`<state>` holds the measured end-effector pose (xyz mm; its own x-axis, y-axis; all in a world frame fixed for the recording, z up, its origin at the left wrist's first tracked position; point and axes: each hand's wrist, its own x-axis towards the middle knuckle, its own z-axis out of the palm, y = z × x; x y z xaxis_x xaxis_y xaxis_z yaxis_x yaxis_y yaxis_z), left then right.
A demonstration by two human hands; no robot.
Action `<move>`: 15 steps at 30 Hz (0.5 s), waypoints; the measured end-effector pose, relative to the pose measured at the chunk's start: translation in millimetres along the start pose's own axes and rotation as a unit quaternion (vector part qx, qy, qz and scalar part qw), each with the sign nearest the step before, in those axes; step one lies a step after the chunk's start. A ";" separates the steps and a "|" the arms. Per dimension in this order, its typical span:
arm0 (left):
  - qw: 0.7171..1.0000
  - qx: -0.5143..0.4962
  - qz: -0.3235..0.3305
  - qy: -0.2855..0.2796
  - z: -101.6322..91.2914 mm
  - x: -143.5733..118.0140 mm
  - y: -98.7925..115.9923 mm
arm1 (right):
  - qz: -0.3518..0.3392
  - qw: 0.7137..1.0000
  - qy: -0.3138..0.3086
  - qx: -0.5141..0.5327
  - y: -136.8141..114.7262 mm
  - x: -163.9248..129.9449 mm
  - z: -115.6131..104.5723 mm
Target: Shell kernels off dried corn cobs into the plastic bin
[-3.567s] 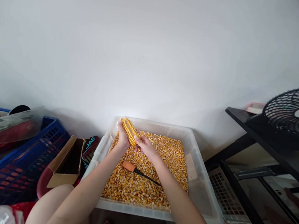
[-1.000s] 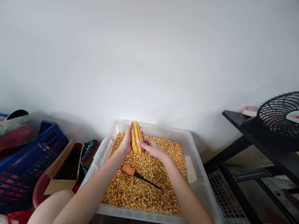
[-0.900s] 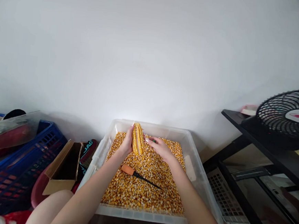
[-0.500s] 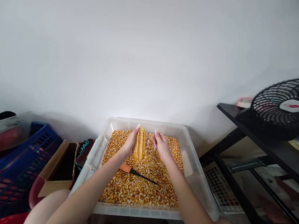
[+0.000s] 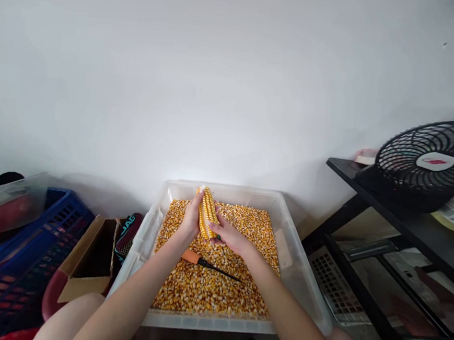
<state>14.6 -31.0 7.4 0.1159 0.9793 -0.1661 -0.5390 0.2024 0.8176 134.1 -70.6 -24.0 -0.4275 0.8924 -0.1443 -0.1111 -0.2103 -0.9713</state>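
Observation:
Over the bin, an ear of corn [image 5: 208, 213] with yellow kernels is held tilted, its top leaning left. My left hand [image 5: 192, 217] is closed around its left side, thumb near the top. At the lower right of the ear, my right hand [image 5: 227, 234] grips it with the thumb pressed on the kernels. A small dark bit shows by the right fingers; I cannot make out what it is. Below the hands, a tool with an orange handle [image 5: 191, 256] and a thin dark shaft lies on loose corn kernels [image 5: 209, 292].
The translucent plastic bin [image 5: 209, 323] stands against a white wall. To the left are a cardboard box [image 5: 86, 287] and a blue basket [image 5: 50, 224]. On the right, a black fan [image 5: 428, 157] sits on a dark shelf [image 5: 408, 213].
My right hand has moved left from beside the ear onto its lower end. The ear has tilted and shifted slightly left. The thin dark thing under my right fingers is now mostly hidden.

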 end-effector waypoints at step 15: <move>0.940 0.304 0.150 -0.039 -1.9 0.5 -9.3 | -0.026 0.991 0.024 -0.127 20.7 6.0 -3.9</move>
<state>18.0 -32.4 -1.4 0.1082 0.9838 0.1429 0.0166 -0.1456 0.9892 132.8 -68.1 -45.7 -0.3828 0.9189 -0.0957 0.1002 -0.0616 -0.9931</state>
